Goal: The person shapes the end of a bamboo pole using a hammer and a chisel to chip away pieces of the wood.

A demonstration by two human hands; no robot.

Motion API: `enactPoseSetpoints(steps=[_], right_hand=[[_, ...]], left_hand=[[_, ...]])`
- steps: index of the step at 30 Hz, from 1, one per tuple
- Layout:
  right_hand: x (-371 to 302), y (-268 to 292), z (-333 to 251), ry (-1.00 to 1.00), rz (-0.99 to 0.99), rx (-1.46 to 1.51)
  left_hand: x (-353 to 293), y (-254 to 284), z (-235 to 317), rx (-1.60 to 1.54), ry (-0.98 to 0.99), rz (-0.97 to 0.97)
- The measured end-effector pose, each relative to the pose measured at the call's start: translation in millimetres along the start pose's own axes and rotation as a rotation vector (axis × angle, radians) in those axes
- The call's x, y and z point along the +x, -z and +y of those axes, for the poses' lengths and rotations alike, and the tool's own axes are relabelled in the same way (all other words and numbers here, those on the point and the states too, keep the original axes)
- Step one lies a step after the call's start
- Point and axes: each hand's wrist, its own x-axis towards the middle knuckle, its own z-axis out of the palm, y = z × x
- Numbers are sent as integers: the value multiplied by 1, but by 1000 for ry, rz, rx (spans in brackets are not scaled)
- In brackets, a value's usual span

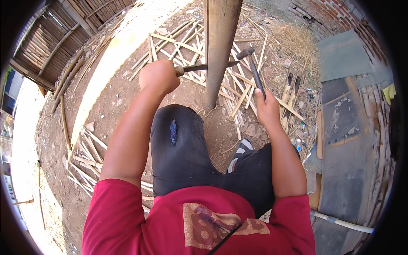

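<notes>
My left hand (159, 77) is closed round the wooden handle of a long knife (193, 67). Its dark blade runs level to the right and meets an upright bamboo pole (220, 46). The pole hides the blade's middle, while the tip shows past the right side; how deep the blade sits in the bamboo I cannot tell. A hammer (256, 74) is gripped in my right hand (267, 109), its head raised just above and right of the knife tip, apart from it. The pole's lower end comes down near my knees.
Split bamboo strips (242, 100) lie scattered on the dirt around the pole, with more strips (87, 159) to the left. Straw (295, 44) is heaped at the far right beside dark sheets (340, 110). A woven bamboo wall (51, 38) stands at the far left.
</notes>
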Motion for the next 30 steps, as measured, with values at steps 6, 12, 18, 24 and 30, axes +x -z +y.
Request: enactPoseSetpoints(steps=[6, 12, 18, 24, 30], right_hand=[[0, 20, -11, -72, 128, 212], [15, 47, 13, -161, 124, 165], [25, 75, -37, 46, 290, 187], [12, 61, 0, -49, 112, -21], [2, 84, -14, -4, 206, 223]], left_hand=[[-4, -88, 2, -274, -57, 99], [15, -81, 22, -273, -147, 38], [23, -69, 29, -224, -185, 24], [16, -73, 40, -183, -203, 74], [19, -65, 48, -145, -224, 35]])
